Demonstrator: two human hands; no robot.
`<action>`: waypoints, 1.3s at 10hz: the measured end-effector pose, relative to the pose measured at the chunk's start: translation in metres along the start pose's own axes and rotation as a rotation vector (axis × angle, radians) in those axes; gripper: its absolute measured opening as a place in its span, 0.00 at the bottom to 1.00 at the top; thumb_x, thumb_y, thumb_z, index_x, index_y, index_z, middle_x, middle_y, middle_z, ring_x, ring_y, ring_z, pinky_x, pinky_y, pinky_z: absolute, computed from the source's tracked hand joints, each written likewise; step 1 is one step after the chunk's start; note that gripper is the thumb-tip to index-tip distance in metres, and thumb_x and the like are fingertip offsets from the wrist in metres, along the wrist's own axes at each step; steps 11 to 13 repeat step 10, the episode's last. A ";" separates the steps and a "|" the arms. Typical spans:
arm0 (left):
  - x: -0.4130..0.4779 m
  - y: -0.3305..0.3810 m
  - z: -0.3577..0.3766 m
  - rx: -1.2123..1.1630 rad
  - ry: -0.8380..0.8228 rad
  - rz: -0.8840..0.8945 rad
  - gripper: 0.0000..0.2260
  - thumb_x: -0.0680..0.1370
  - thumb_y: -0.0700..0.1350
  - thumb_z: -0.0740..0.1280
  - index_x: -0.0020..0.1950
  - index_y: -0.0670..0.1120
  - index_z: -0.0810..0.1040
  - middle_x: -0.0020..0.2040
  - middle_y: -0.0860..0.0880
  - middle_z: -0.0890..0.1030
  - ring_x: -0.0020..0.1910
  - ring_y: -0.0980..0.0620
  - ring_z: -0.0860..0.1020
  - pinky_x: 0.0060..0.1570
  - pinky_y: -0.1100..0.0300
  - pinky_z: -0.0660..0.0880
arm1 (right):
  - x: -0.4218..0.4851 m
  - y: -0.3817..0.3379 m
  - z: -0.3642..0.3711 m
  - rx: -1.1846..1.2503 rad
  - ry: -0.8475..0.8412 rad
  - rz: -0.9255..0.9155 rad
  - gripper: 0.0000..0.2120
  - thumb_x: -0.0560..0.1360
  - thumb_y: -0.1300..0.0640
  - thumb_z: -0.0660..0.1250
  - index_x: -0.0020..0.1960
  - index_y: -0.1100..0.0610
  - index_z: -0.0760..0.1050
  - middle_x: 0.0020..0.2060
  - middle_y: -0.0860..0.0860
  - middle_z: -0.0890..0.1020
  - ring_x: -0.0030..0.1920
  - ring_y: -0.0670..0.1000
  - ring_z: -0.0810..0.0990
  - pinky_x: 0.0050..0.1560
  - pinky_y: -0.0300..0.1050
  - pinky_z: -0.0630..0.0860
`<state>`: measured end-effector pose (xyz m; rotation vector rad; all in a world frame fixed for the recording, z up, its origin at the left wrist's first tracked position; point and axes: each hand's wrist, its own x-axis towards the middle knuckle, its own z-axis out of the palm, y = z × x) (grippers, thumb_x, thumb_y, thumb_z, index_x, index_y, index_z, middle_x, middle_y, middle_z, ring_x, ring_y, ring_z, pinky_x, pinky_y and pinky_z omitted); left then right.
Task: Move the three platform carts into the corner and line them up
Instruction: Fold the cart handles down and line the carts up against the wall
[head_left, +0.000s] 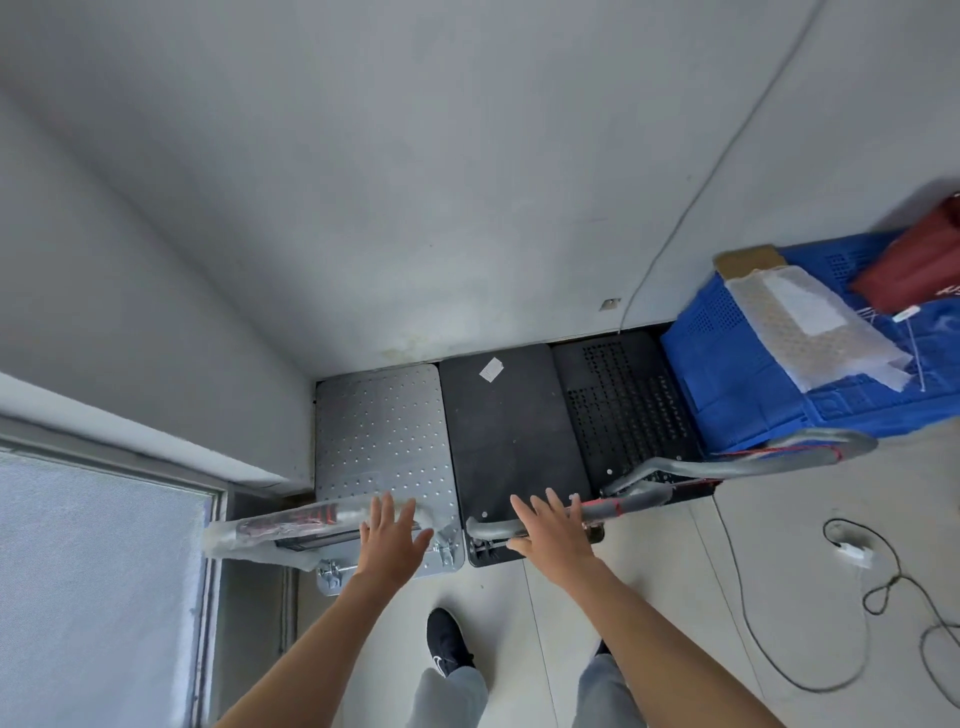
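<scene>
Now: both hands open, gripping nothing; left hand (393, 531) over silver studded-metal platform cart (382, 441) handle, right hand (550, 527) over smooth black platform cart (511, 431) handle; decks run lengthwise away toward wall.

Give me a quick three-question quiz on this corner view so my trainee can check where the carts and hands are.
1. True or false: the silver cart sits nearest the corner, left of the smooth black cart.
2. Which cart lies next to the blue crate? A) the silver cart B) the smooth black cart C) the perforated black cart
3. Fill in: the right hand is over the handle of the ____ cart, fingers spread.

Key
1. True.
2. C.
3. Smooth black; the left hand is open over the wrapped handle of the silver cart.
</scene>
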<state>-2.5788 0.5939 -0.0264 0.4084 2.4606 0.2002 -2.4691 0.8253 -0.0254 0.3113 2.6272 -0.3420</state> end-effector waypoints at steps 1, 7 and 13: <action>-0.005 0.043 0.012 -0.049 0.031 0.001 0.25 0.80 0.56 0.58 0.76 0.50 0.59 0.78 0.43 0.52 0.78 0.44 0.46 0.74 0.39 0.51 | -0.014 0.032 -0.009 0.000 0.044 -0.035 0.33 0.76 0.40 0.61 0.75 0.49 0.53 0.72 0.55 0.64 0.75 0.61 0.52 0.69 0.71 0.46; -0.039 0.317 0.101 0.207 -0.024 0.056 0.32 0.80 0.52 0.56 0.78 0.49 0.42 0.79 0.45 0.42 0.77 0.45 0.40 0.73 0.37 0.47 | -0.106 0.346 -0.013 -0.093 0.001 0.156 0.32 0.79 0.46 0.58 0.77 0.49 0.45 0.76 0.60 0.48 0.75 0.65 0.43 0.68 0.73 0.44; -0.074 0.323 0.107 0.137 0.046 0.033 0.25 0.80 0.48 0.56 0.76 0.51 0.54 0.79 0.45 0.51 0.77 0.46 0.49 0.72 0.38 0.53 | -0.124 0.336 -0.027 -0.097 0.047 0.041 0.32 0.79 0.48 0.58 0.77 0.51 0.46 0.76 0.60 0.51 0.75 0.64 0.46 0.70 0.71 0.48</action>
